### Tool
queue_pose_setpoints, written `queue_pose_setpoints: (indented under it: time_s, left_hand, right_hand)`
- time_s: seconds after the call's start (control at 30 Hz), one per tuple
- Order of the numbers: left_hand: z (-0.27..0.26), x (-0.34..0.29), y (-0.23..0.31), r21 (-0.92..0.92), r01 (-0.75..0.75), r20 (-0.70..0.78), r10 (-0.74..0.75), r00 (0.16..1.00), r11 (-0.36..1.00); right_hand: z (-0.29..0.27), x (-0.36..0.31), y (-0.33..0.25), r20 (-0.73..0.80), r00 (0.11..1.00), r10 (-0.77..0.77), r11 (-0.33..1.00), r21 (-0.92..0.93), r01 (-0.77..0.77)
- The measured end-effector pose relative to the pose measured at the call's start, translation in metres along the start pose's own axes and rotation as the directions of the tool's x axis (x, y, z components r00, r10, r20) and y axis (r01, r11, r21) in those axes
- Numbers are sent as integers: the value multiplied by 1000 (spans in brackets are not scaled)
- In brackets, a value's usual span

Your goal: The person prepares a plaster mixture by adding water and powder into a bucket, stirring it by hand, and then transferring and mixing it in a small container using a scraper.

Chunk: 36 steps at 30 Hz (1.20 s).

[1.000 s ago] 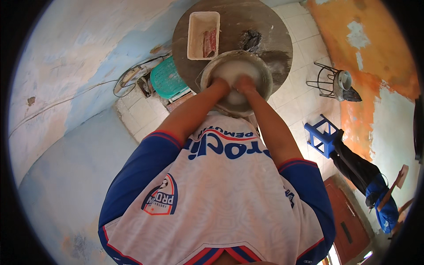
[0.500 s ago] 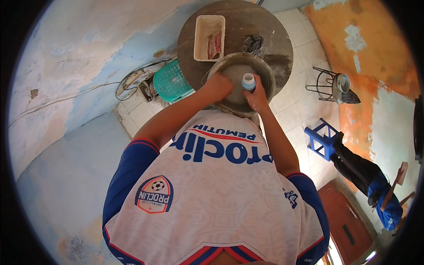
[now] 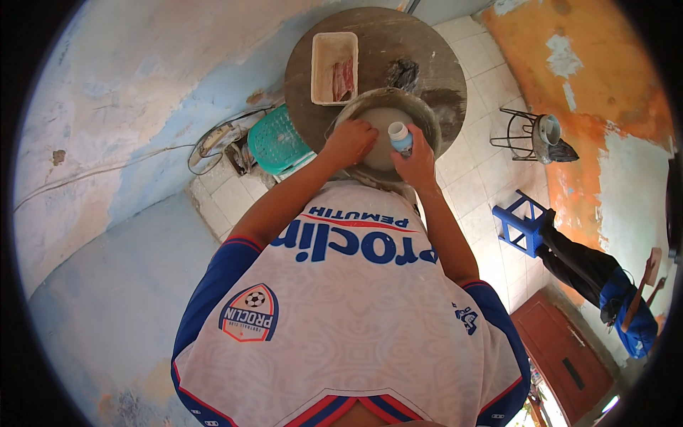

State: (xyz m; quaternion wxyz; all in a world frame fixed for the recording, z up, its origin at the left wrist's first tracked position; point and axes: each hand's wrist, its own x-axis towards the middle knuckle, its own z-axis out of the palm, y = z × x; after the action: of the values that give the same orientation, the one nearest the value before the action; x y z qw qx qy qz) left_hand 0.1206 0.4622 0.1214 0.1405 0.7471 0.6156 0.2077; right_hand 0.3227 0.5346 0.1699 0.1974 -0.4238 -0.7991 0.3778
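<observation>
A small open-necked bottle [image 3: 403,144], white at the neck and light blue on its body, is held in my right hand [image 3: 418,165] above a bucket [image 3: 432,121]. The bottle leans slightly, with its open mouth upward. Greyish liquid or paste fills part of the bucket. My left hand [image 3: 351,142] is closed over the bucket's left side, its fingers curled together. Whatever it may hold is hidden or too small to make out. The bucket stands at the near edge of a round dark table [image 3: 302,78].
On the table lie a cream tray [image 3: 324,71] with a reddish piece inside and a crumpled black plastic bag [image 3: 403,73]. A green plastic stool [image 3: 274,142] stands left. To the right are a metal stand [image 3: 523,134], a blue stool [image 3: 523,226] and another person [image 3: 626,313] by the wall.
The bottle has tipped a little, so more of its blue body shows. My left hand has shifted slightly over the bucket. At the right, the other person's arms have moved.
</observation>
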Motion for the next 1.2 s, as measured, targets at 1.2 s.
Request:
queue_pose_setpoints:
  time_s: [1.2]
  left_hand:
    - [-9, 21, 20, -717, 598, 329, -583, 743, 357]
  right_hand:
    - [27, 22, 35, 389, 839, 379, 635, 550, -542]
